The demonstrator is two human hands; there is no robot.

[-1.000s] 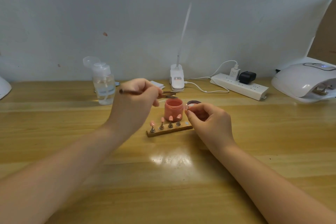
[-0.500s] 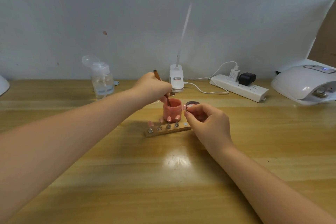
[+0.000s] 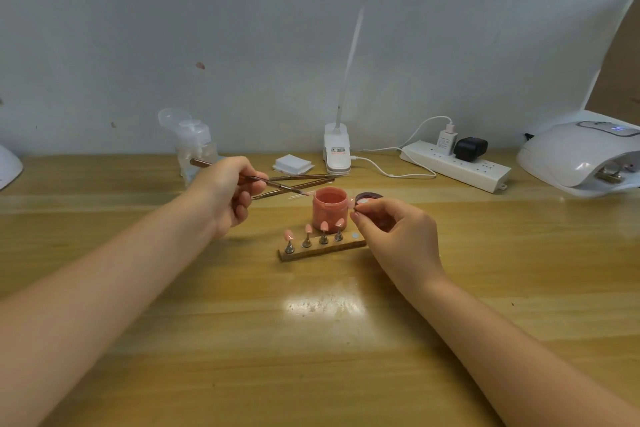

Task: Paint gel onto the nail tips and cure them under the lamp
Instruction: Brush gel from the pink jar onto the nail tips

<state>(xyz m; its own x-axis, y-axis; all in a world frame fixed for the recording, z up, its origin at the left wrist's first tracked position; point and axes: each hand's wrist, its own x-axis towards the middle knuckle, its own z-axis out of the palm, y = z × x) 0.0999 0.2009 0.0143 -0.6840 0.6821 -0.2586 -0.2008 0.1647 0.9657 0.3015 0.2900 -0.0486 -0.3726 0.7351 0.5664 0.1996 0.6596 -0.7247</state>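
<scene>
Now left hand [image 3: 227, 192] grips brush [image 3: 273, 184] lifted from jar [image 3: 329, 210], right hand [image 3: 394, 229] pinching tip [image 3: 352, 203].

My left hand [image 3: 227, 192] grips brush [image 3: 256, 179], tip just left of gel pot [image 3: 329, 207]. My right hand [image 3: 398, 230] pinches nail tip [image 3: 353, 205] right of pot; wooden stand [image 3: 322, 246] in front.

Four pink nail tips [image 3: 307, 229] stand on one wooden holder [image 3: 322, 248] just beside the right hand [image 3: 394, 232]. One pink gel jar [image 3: 329, 209] sits between the two hands. The left hand [image 3: 227, 192] grips one brush [image 3: 256, 179]; two more brushes [image 3: 301, 177] lie beyond it.
</scene>
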